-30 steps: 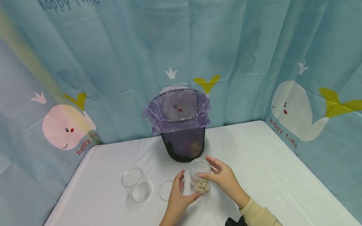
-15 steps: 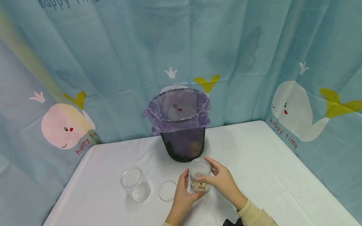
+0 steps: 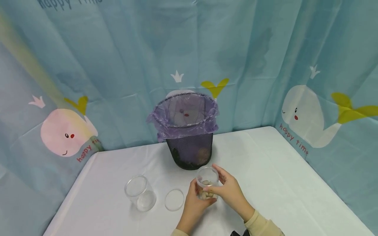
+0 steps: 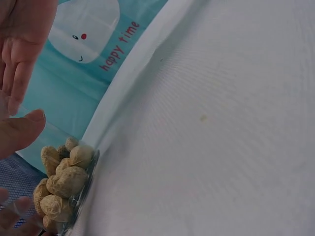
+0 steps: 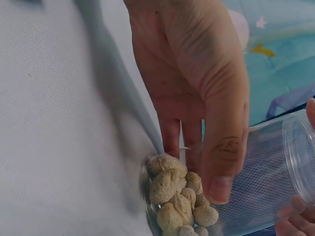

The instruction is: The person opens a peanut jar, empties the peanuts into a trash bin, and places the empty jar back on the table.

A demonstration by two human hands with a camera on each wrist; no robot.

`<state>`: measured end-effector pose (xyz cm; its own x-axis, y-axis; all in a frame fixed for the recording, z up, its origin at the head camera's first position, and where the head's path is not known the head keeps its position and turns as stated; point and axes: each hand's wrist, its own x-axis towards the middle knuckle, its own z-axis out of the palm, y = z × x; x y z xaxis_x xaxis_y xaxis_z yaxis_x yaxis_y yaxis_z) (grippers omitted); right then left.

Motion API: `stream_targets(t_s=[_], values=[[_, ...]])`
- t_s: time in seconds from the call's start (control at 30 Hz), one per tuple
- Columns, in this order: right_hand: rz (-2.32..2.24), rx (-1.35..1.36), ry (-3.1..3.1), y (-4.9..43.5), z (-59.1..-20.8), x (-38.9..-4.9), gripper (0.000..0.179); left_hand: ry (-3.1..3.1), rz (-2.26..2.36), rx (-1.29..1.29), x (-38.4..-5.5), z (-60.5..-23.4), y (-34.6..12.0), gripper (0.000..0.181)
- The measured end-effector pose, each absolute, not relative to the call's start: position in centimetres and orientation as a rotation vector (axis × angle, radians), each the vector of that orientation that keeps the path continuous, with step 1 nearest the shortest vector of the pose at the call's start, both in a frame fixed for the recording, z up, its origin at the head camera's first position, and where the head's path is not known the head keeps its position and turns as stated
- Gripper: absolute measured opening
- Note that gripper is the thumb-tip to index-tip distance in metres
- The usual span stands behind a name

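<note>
Left hand (image 3: 196,205) has moved in on the peanut jar (image 3: 207,177). Just in front of the lined bin (image 3: 189,150), it and the right hand (image 3: 229,189) curl round that jar, partly hiding it; front-left of the bin sit a second jar (image 3: 141,194) and a lid (image 3: 174,200).

White-covered table (image 3: 260,170) with mesh bin (image 3: 192,149), clear jar (image 3: 141,195), round lid (image 3: 174,200).

Left hand (image 3: 196,203) shifts rightward, lower centre of frame, from a gap to a grip round the clear jar (image 3: 205,179), hiding more peanuts (image 3: 203,195). Clear round lid (image 3: 174,200) now shows whole; left sleeve (image 3: 179,233) enters at bottom edge.
</note>
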<state>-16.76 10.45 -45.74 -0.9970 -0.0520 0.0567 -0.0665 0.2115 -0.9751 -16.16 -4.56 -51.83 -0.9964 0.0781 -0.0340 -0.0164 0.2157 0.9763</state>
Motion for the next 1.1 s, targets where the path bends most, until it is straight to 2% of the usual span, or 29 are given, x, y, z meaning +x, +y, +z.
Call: stream_targets(t_s=[0.27, 0.73, 0.87, 1.1], values=[[1.924, 0.089, -2.404, 10.5, -45.7, -16.8, 0.083, 2.41, 1.917, 0.067, -16.3, -51.8, -4.5, 0.092], [2.001, 0.102, -2.362, 12.0, -43.9, -16.7, 0.072, 2.55, 1.86, 0.087, -15.3, -49.6, -4.8, 0.087], [2.063, 0.152, -2.378, 12.3, -43.6, -16.6, 0.074, 2.673, 1.808, 0.156, -15.2, -48.8, -5.2, 0.084], [2.143, 0.199, -2.38, 12.1, -42.8, -16.4, 0.079, 3.056, 1.577, 0.261, -15.2, -47.7, -5.9, 0.091]])
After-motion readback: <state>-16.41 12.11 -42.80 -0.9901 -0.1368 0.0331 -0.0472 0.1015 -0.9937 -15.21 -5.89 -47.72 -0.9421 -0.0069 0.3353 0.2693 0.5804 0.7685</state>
